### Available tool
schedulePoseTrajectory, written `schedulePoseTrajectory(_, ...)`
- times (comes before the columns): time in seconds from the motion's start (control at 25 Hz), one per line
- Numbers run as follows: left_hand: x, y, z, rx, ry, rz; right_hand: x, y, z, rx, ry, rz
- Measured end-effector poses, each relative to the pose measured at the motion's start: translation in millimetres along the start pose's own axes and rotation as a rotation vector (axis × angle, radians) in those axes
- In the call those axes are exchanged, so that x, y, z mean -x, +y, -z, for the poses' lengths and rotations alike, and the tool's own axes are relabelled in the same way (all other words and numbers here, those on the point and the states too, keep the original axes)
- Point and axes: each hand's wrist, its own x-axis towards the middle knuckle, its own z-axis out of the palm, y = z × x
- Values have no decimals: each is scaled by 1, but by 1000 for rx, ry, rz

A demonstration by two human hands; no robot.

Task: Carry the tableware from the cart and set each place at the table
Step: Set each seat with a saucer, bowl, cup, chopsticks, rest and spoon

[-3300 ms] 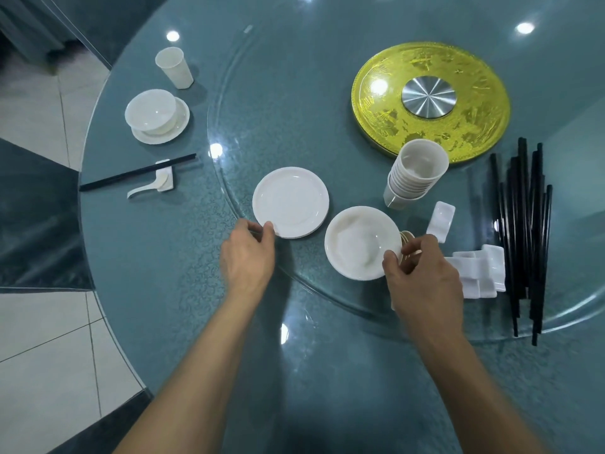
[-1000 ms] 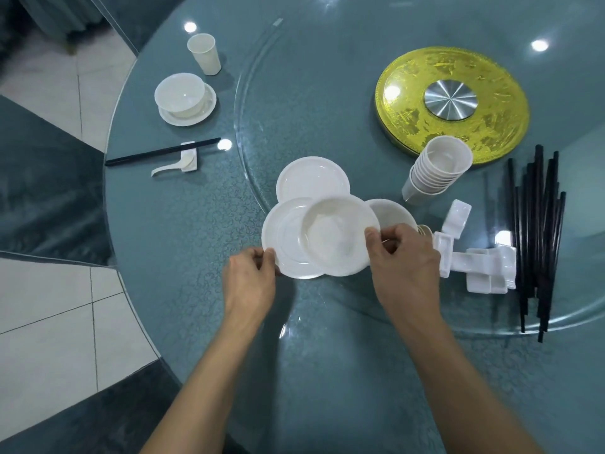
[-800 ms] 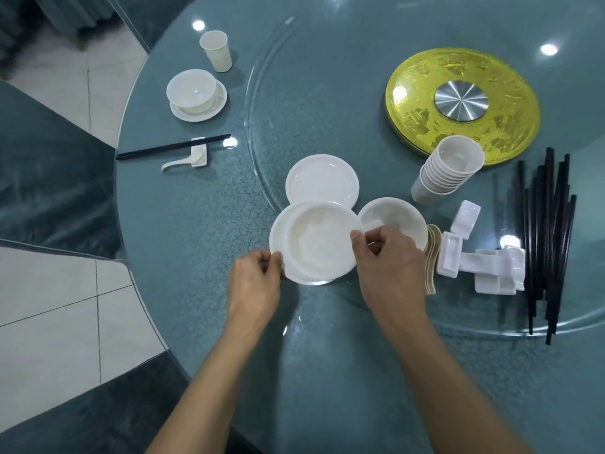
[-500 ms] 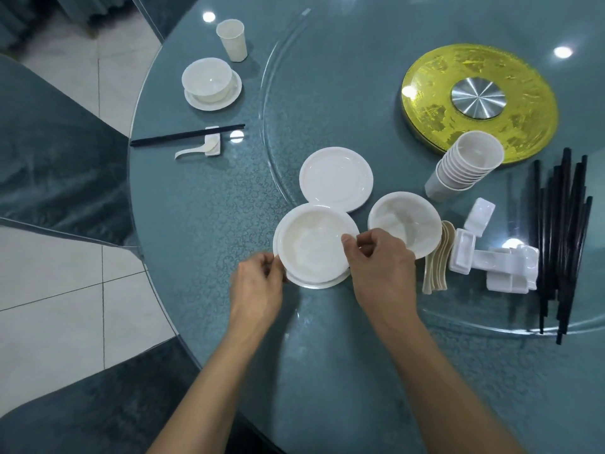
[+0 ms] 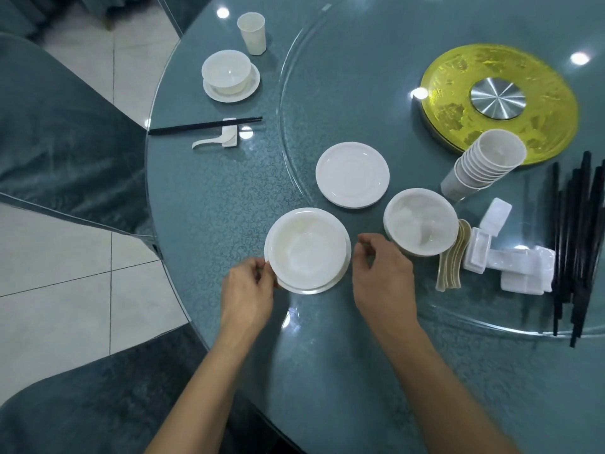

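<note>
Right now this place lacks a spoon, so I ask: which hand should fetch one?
Right. The right hand holds nothing and lies nearest the spoons; the left hand pinches the saucer rim, across the bowl.

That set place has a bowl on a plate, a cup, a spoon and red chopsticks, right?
Not quite: the chopsticks are black, not red, as the head view shows. The bowl on its plate, the cup and the spoon are there.
</note>
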Motion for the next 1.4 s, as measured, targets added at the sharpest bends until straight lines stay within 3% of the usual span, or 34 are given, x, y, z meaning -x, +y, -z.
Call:
schedulePoseTrajectory(0.36, 12, -30, 3, 11, -29, 57, 15, 14, -17, 44, -124, -67)
schedulePoseTrajectory(1.4, 0, -54, 5, 14, -78, 84, 19, 26, -56, 118, -143, -147)
